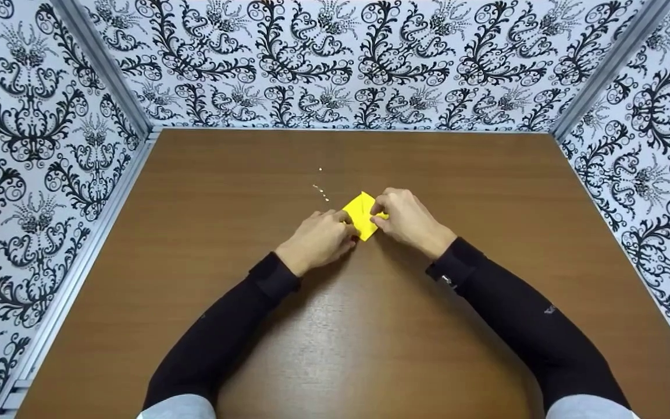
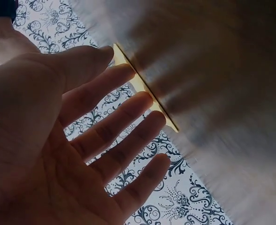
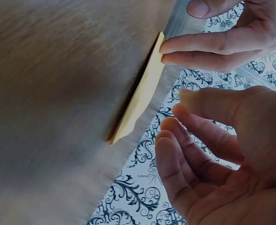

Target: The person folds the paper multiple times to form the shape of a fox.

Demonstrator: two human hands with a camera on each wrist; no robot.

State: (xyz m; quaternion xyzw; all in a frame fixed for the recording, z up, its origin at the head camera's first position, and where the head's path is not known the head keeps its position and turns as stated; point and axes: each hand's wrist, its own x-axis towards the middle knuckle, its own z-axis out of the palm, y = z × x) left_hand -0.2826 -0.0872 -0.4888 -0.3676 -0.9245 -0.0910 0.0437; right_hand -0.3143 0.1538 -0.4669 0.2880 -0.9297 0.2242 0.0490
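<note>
A piece of folded yellow paper (image 1: pixel 362 213) lies near the middle of the brown table, with a crease running down from its top corner. At its left edge, my left hand (image 1: pixel 322 235) rests its fingertips on the paper. The left wrist view shows those fingers (image 2: pixel 114 119) fairly straight and spread. My right hand (image 1: pixel 409 221) hovers over the paper's right side, fingers loosely bent. In the right wrist view its thumb (image 3: pixel 212 102) and index finger come close together, apart from the paper (image 3: pixel 140 96), with nothing visible between them.
Several small white specks (image 1: pixel 320 190) are scattered on the table (image 1: pixel 224 192) beyond my left hand. Black-and-white patterned walls (image 1: pixel 323 64) with metal frame posts (image 1: pixel 614 64) enclose the back and sides.
</note>
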